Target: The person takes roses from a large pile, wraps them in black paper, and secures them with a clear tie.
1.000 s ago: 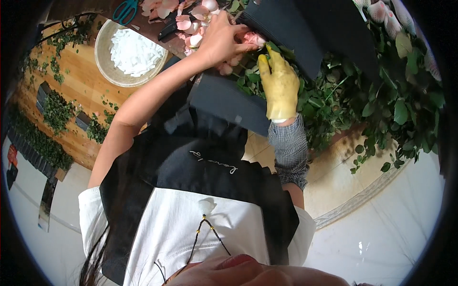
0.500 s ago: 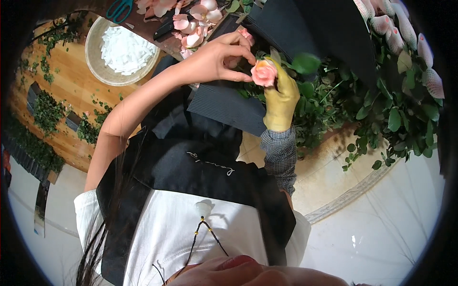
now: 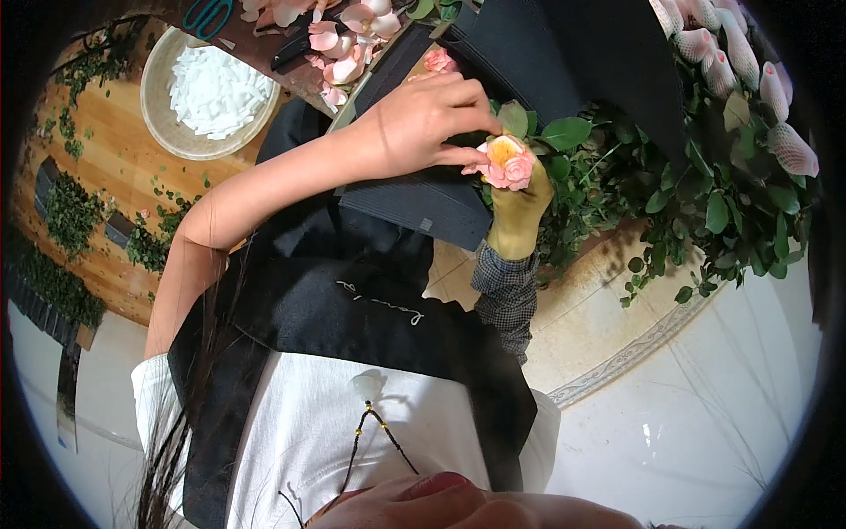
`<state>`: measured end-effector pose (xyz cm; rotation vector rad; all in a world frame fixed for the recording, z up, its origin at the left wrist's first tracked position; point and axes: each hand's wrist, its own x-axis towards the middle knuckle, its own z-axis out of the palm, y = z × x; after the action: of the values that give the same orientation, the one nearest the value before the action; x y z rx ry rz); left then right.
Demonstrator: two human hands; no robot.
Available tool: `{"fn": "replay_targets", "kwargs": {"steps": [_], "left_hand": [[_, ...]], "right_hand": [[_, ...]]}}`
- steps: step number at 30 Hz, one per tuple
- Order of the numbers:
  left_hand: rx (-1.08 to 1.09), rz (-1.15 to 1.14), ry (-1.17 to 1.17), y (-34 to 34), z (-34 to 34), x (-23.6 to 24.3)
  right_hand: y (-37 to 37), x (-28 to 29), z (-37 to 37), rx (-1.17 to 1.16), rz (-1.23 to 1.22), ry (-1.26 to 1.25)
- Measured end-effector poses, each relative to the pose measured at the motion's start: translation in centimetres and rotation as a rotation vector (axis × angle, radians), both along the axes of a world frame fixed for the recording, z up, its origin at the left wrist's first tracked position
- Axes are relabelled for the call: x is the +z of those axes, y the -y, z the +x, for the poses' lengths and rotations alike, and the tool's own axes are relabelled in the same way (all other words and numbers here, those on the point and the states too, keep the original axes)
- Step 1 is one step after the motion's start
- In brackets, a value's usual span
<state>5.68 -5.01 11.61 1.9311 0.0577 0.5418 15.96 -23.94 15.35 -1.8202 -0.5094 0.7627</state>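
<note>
A pink rose with a yellow-orange centre point(image 3: 507, 167) is held up in front of me, its bloom facing me. My right hand point(image 3: 520, 207), in a yellow glove, is closed around it just below the bloom; the stem is mostly hidden. From the left my bare left hand point(image 3: 432, 123) reaches across, thumb and fingers closing on an outer petal at the flower's left edge. Green leaves point(image 3: 566, 134) stick out beside the bloom. Another pink rose point(image 3: 439, 61) lies beyond my left hand, partly covered by it.
Loose pink petals point(image 3: 348, 62) and teal-handled scissors point(image 3: 208, 18) lie on the table at the top. Left of them stands a bowl point(image 3: 152, 110) of white pieces. Leafy stems point(image 3: 696, 203) and net-wrapped roses point(image 3: 721, 75) crowd the right, around black corrugated sheets point(image 3: 529, 53).
The rose has come slightly nearer and turned, showing its orange centre. My left hand has moved right and nearer, its fingers now at the petals; before, thumb and finger were spread wider.
</note>
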Motion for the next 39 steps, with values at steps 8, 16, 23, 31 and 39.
{"fn": "replay_targets", "kwargs": {"steps": [8,16,23,31,39], "left_hand": [[-0.154,-0.089,0.036,-0.4,-0.1,-0.1],[-0.112,-0.009,0.076,-0.2,0.4,0.5],[-0.082,-0.101,0.002,0.1,0.3,0.2],[-0.110,0.009,0.084,-0.3,0.9,0.3],[-0.045,0.044,0.085,-1.5,0.5,0.4]], "right_hand": [[1.7,-0.2,0.7,0.081,-0.036,-0.015],[1.8,0.9,1.1,0.091,-0.147,-0.031],[1.9,0.7,1.5,0.249,-0.247,0.107],[1.4,2.2,2.0,0.342,-0.252,0.295],[0.8,2.8,2.3,0.520,-0.254,0.239]]}}
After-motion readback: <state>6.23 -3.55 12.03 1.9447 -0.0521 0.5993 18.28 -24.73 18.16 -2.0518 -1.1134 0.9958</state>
